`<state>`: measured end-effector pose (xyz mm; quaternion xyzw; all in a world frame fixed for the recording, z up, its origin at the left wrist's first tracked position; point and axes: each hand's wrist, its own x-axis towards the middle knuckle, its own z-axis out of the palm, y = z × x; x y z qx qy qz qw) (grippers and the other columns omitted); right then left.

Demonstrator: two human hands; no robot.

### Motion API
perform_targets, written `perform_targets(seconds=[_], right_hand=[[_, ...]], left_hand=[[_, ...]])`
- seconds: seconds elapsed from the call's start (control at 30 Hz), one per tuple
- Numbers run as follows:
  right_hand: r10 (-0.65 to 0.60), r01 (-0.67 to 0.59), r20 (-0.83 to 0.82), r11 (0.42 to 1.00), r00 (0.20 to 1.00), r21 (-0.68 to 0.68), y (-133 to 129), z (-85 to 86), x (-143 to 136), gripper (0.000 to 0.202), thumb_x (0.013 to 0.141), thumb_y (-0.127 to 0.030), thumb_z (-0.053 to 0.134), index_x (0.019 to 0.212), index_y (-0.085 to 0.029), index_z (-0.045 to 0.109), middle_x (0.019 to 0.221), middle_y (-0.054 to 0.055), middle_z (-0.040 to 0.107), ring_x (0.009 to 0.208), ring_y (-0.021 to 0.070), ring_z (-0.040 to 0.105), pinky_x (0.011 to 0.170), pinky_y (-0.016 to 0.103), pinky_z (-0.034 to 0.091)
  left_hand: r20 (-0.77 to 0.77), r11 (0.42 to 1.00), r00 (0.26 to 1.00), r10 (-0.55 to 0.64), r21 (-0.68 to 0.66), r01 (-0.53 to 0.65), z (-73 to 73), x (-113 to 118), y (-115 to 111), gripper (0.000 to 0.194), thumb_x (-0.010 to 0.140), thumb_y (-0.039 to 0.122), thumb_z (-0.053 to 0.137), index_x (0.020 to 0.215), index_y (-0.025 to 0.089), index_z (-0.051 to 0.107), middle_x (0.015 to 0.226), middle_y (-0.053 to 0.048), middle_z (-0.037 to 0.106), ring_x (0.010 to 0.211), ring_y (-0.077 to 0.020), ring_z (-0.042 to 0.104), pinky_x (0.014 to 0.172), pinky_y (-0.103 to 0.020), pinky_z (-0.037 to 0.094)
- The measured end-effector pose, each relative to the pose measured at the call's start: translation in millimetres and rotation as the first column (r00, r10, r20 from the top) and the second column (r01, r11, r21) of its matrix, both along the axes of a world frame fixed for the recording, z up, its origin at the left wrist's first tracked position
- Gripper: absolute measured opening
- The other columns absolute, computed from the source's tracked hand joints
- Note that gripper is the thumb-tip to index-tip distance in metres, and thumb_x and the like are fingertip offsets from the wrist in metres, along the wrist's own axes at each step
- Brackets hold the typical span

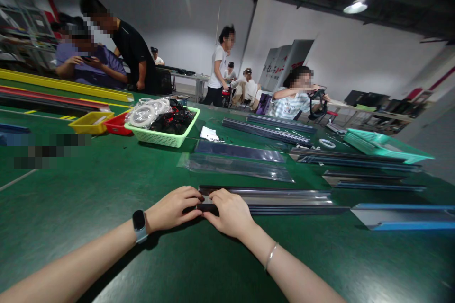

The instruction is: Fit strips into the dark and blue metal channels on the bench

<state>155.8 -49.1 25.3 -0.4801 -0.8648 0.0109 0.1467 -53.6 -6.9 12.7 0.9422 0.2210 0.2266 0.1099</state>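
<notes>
A long dark metal profile [284, 197], shaped like a shallow channel, lies crosswise on the green table in front of me. My left hand [174, 207], with a smart band on its wrist, grips the profile's left end, fingertips on the back edge and thumb at the front. Just beside it, my right hand [227, 212] is closed over the same end, its thumb on the near edge. Whatever lies between the fingertips is hidden. Behind the profile is a clear plastic sleeve [241, 170], and beyond that a dark flat strip [241, 151].
A light green basket [159, 139] holds bagged white rings and black parts, beside red [117, 124] and yellow bins [90, 123]. More profiles [355, 158] and a blue-edged channel [408, 218] lie to the right, near a teal basket [387, 147]. Several people are around the table.
</notes>
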Motion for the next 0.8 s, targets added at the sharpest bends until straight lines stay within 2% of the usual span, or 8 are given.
perform_targets(seconds=[0.17, 0.33, 0.5, 0.7, 0.8], right_hand=[[0.009, -0.009, 0.017, 1.0, 1.0, -0.001, -0.7, 1.5, -0.5, 0.032, 0.085, -0.043, 0.049, 0.097, -0.015, 0.057, 0.095, 0.009, 0.062, 0.098, 0.021, 0.054, 0.085, 0.032, 0.044], [0.024, -0.024, 0.027, 1.0, 0.999, 0.007, 0.0, -0.2, -1.1, 0.03, 0.085, -0.042, 0.051, 0.096, -0.014, 0.057, 0.095, 0.01, 0.063, 0.097, 0.0212, 0.054, 0.084, 0.032, 0.044], [0.025, -0.025, 0.016, 1.0, 1.0, 0.015, 0.5, -2.5, -1.3, 0.031, 0.084, -0.043, 0.051, 0.095, -0.015, 0.057, 0.094, 0.009, 0.062, 0.097, 0.021, 0.054, 0.084, 0.032, 0.044], [0.027, -0.027, -0.002, 0.999, 1.0, 0.018, 0.4, -3.1, -1.9, 0.034, 0.085, -0.046, 0.049, 0.096, -0.015, 0.057, 0.094, 0.01, 0.062, 0.097, 0.0214, 0.054, 0.084, 0.032, 0.044], [0.048, -0.048, 0.007, 0.999, 0.999, 0.011, -1.5, -3.5, -5.8, 0.031, 0.085, -0.043, 0.05, 0.097, -0.015, 0.056, 0.095, 0.009, 0.062, 0.097, 0.0212, 0.053, 0.083, 0.032, 0.044]], left_hand=[[-0.003, 1.0, 1.0, -0.001, 0.014, 0.001, 0.6, 0.6, 0.0, 0.021, 0.088, 0.032, 0.048, 0.092, 0.018, 0.063, 0.102, -0.007, 0.061, 0.096, -0.0183, 0.054, 0.087, -0.033, 0.044], [-0.028, 1.0, 1.0, -0.008, -0.012, 0.008, 1.9, 0.2, 0.9, 0.024, 0.087, 0.037, 0.05, 0.097, 0.02, 0.063, 0.103, -0.006, 0.061, 0.097, -0.0185, 0.053, 0.086, -0.033, 0.044], [-0.032, 1.0, 0.999, -0.007, 0.018, 0.008, 1.9, -0.2, -0.4, 0.025, 0.087, 0.038, 0.05, 0.099, 0.02, 0.062, 0.101, -0.007, 0.062, 0.097, -0.019, 0.054, 0.087, -0.034, 0.043], [0.058, 0.999, 0.998, 0.014, 0.045, -0.017, 1.6, -1.3, -1.5, 0.028, 0.086, 0.036, 0.05, 0.108, 0.02, 0.056, 0.1, -0.007, 0.062, 0.091, -0.0179, 0.056, 0.081, -0.032, 0.044], [0.064, 0.998, 0.998, -0.001, 0.065, -0.003, 1.3, -1.2, -2.2, 0.028, 0.086, 0.037, 0.051, 0.108, 0.02, 0.056, 0.099, -0.007, 0.063, 0.089, -0.018, 0.056, 0.08, -0.031, 0.044]])
